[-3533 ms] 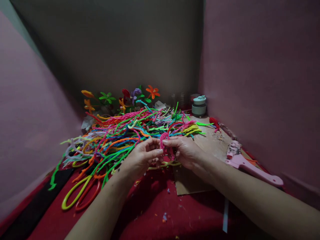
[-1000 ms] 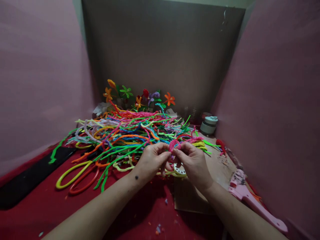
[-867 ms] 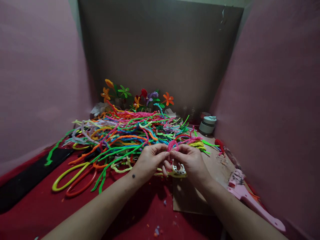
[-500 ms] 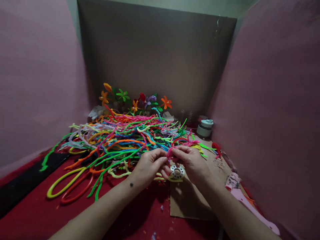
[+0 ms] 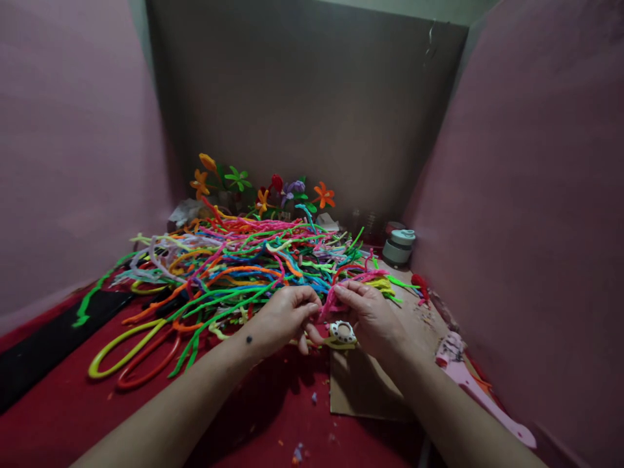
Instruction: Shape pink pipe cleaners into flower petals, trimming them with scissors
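Observation:
A fuzzy pink pipe cleaner [image 5: 329, 303] hangs between my two hands. My right hand [image 5: 373, 317] pinches its upper part between thumb and index finger. At its left side, the thumb and index finger of my left hand [image 5: 285, 318] are closed on its edge, while the other fingers curl below. Just beneath the fingertips is a white ring-shaped spool [image 5: 342, 332] with dark dots, partly covered by my right hand. A large tangled pile of coloured pipe cleaners [image 5: 234, 260] lies right behind my hands.
Pipe-cleaner flowers [image 5: 324, 195] stand behind the pile. A cardboard sheet [image 5: 361, 393] lies under my right arm on the red cloth [image 5: 273, 416]. To the right are a lidded grey container [image 5: 398, 247] and a pink tool [image 5: 480, 396]; a black strip [image 5: 53, 351] lies left.
My left hand has shifted slightly left and its lower fingers have spread a little. More of the pink pipe cleaner shows between the hands. The view has moved slightly.

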`<state>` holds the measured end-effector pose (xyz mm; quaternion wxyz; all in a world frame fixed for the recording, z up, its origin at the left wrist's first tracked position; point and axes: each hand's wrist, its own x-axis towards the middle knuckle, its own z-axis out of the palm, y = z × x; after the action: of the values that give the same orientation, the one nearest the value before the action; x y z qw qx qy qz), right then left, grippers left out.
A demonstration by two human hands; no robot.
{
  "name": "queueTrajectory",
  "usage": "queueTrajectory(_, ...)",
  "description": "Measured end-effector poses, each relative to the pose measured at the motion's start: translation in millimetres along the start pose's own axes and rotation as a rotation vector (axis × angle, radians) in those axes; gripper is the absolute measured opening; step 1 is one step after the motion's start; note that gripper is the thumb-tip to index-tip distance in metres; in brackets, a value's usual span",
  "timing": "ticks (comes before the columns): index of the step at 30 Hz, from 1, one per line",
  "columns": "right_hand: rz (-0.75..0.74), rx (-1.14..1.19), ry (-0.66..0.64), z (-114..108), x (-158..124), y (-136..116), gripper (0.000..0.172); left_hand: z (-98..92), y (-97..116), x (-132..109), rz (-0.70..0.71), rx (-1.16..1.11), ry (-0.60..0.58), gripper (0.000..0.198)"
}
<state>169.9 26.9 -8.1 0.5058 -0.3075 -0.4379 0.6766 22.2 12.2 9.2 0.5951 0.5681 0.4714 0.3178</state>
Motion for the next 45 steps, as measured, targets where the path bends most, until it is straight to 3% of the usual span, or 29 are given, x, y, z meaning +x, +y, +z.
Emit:
queueTrajectory(8, 0.014, 0.014, -0.019, -0.2, 1.1, 0.9, 0.019, -10.9, 3.5, -2.2, -0.011, 0.18, -0.017, 0.01)
queueTrajectory(14, 0.006, -0.07, 0.084, -0.3, 0.4, 2.3, 0.02, -18.3, 0.3, 0.0, 0.092, 0.339, 0.016, 0.015)
queueTrajectory(26, 0.024, 0.031, 0.052, -2.0, 2.0, 0.2, 0.016, -23.3, 5.1, -3.2, 0.123, 0.512, 0.0, 0.022)
queueTrajectory(30, -0.005, -0.018, 0.127, 1.2, 0.2, 1.2, 0.016, -17.2, 9.5, -5.3, 0.22, 0.444, 0.119, 0.02)
queueTrajectory(38, -0.034, -0.14, 0.118, 5.5, -4.2, 3.9, 0.015, -0.8, -8.0, -1.1, 0.211, 0.353, 0.175, 0.022)
queueTrajectory(41, -0.02, -0.098, 0.103, 5.1, -5.0, 3.8, 0.013, 0.0, -9.6, -0.3, 0.238, 0.34, 0.158, 0.023)
queueTrajectory(45, -0.001, -0.025, 0.094, 5.6, -5.0, 3.0, 0.014, 2.2, -8.2, -2.5, 0.099, 0.197, 0.036, 0.02)
